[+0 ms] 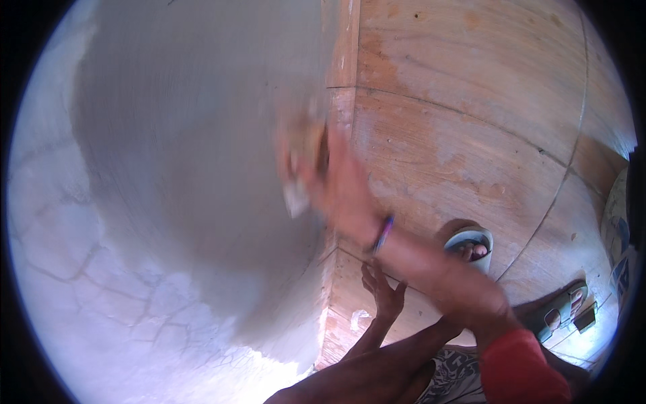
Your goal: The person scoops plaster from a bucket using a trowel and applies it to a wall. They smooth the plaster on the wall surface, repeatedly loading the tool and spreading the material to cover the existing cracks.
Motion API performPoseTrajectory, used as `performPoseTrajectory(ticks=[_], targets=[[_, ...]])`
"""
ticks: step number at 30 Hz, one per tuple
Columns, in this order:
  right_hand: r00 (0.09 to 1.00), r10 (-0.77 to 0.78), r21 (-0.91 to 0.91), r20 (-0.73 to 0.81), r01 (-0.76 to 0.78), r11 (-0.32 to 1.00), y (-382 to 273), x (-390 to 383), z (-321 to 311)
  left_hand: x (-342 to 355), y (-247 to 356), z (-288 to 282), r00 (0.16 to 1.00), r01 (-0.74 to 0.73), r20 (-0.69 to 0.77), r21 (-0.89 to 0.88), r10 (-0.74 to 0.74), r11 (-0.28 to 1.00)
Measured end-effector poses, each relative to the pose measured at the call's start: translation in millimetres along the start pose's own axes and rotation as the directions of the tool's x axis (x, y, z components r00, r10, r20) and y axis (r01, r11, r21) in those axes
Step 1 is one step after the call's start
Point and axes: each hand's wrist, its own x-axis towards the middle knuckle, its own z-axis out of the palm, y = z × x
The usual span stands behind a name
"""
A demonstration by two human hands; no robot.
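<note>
My right hand, blurred by motion, is closed on a tan block-like tool against the grey wall surface. A pale corner shows at the tool's lower end; smearing hides its exact kind. A coloured band circles that wrist, and a red sleeve covers the upper arm. Lower down, my left hand has its fingers spread beside the foot of the wall, over the tan tiles. Part of its forearm disappears behind a bent leg.
Paler, crack-lined wall borders the smooth grey area on the left. One sandalled foot stands on the tiles at right, another sandalled foot beyond it. Patterned cloth shows at the right rim.
</note>
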Motion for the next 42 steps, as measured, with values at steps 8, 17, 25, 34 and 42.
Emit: performPoseTrajectory(ticks=[8,17,25,34,42], targets=[[0.999,-0.042,0.101,0.007,0.041,0.994,4,-18,-35,-11,-4,5,0.996,0.086,0.047,-0.155,-0.080,0.984],[0.984,-0.166,0.067,0.059,0.162,0.985,-72,110,-55,8,26,-9,0.998,0.053,-0.038,-0.060,-0.056,0.997],[0.937,0.170,0.112,0.306,-0.212,0.971,6,-51,-45,-10,-23,11,0.999,-0.009,0.046,-0.001,0.009,1.000],[0.991,0.055,-0.023,0.124,-0.052,0.998,-35,225,-162,2,31,-22,0.983,0.185,0.027,-0.069,-0.183,0.980],[0.993,0.110,-0.081,0.034,-0.107,0.991,-48,286,-168,3,32,-25,0.974,0.222,0.060,-0.081,-0.218,0.972]])
